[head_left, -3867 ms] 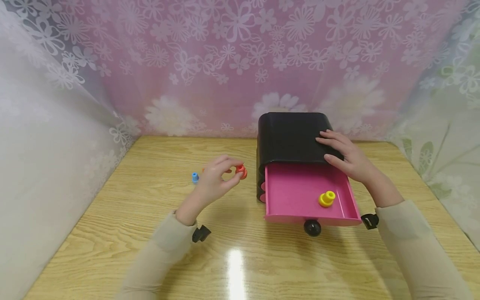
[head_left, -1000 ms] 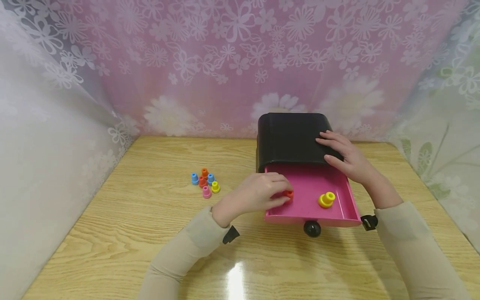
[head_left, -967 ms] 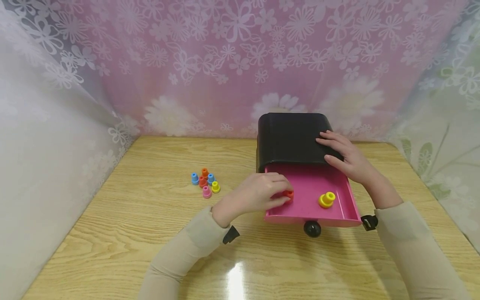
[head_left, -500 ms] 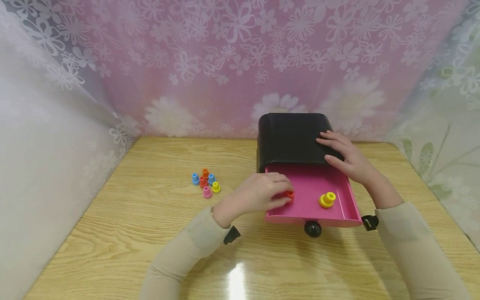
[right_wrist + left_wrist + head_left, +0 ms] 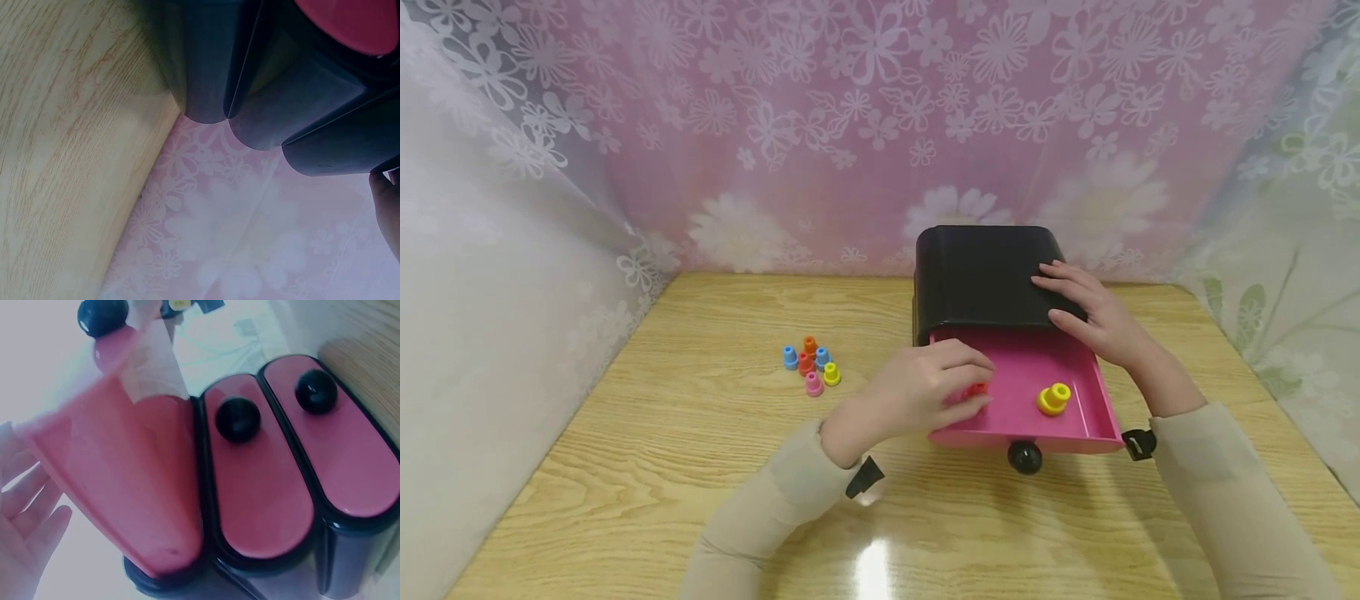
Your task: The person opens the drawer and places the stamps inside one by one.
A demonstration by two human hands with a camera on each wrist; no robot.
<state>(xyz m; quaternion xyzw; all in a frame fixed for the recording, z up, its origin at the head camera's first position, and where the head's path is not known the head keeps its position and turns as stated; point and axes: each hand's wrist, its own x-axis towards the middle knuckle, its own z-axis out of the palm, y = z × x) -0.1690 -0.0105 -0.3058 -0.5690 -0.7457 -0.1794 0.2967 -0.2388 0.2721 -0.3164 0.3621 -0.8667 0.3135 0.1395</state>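
My left hand [image 5: 925, 387] is inside the pulled-out pink drawer [image 5: 1007, 358], thumb and fingers parted on either side of a small red peg-like piece [image 5: 976, 390]. The fingers partly cover that piece. To its right a yellow peg [image 5: 1055, 399] with a flared base and a hollow top stands on the drawer floor. My right hand [image 5: 1093, 317] rests spread on the right side of the black cabinet top [image 5: 988, 275], holding nothing. In the left wrist view, the left fingers [image 5: 37, 512] show straight and loose beyond the drawer wall.
Several small pegs, among them blue ones, a pink peg [image 5: 813, 384] and a yellow peg [image 5: 831, 374], stand grouped on the wooden table [image 5: 700, 433] left of the cabinet. A black knob [image 5: 1025, 457] juts from the drawer front. Two pushed-in drawers [image 5: 259, 487] show in the left wrist view.
My left hand carried the red piece from the table's left side into the drawer. Over the last half second its thumb and fingers have parted around it. The right hand has stayed still.
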